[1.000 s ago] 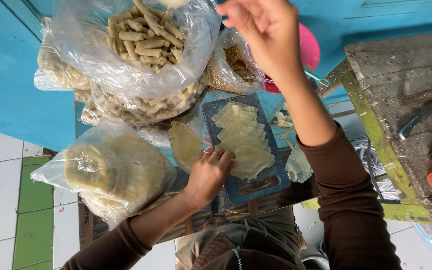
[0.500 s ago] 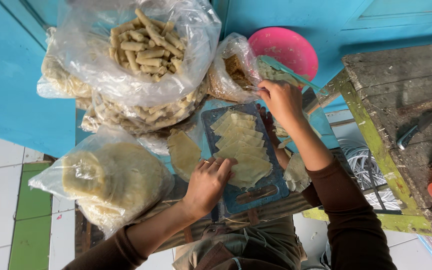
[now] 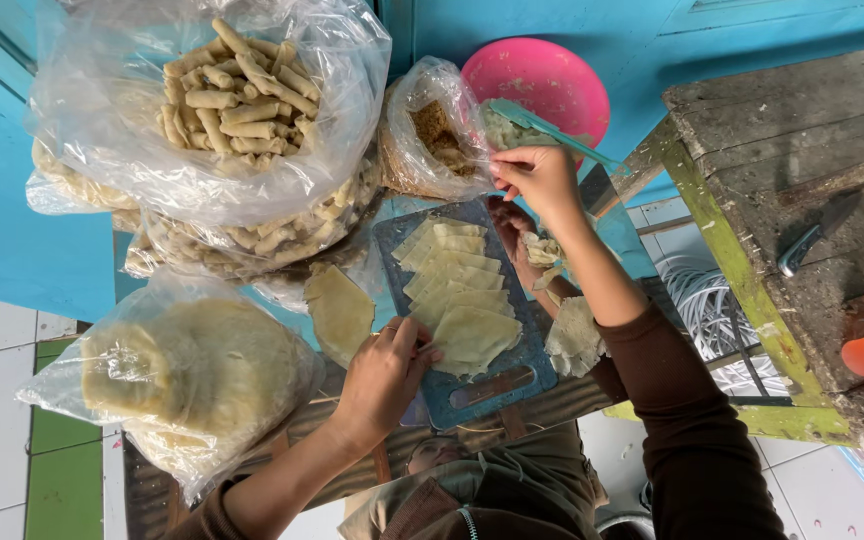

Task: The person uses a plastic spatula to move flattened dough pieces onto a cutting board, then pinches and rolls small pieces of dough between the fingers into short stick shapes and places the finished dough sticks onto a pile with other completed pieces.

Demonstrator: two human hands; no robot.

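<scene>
My right hand [image 3: 542, 180] grips the handle of a teal spoon [image 3: 552, 128] whose bowl end lies at the rim of a pink bowl [image 3: 542, 80]. Below it a blue cutting board [image 3: 497, 385] carries a row of overlapping pale wrapper sheets [image 3: 452, 280]. My left hand [image 3: 382, 375] rests at the board's near left edge, its fingertips on the edge of the nearest sheet [image 3: 472, 340]. One loose sheet [image 3: 340, 312] lies left of the board. A small pile of filling [image 3: 542, 250] sits beside the board's right edge.
A big clear bag of finished rolls [image 3: 242, 90] stands at the back left, with a small bag of brown crumbs [image 3: 437, 130] beside it. A bag of stacked round wrappers [image 3: 192, 370] lies at the left. A worn wooden table [image 3: 802, 200] with a knife [image 3: 812, 240] is at the right.
My right hand came down from high above the bags, passed over the board, and now holds the spoon at the pink bowl. My left hand has stayed at the board's edge.
</scene>
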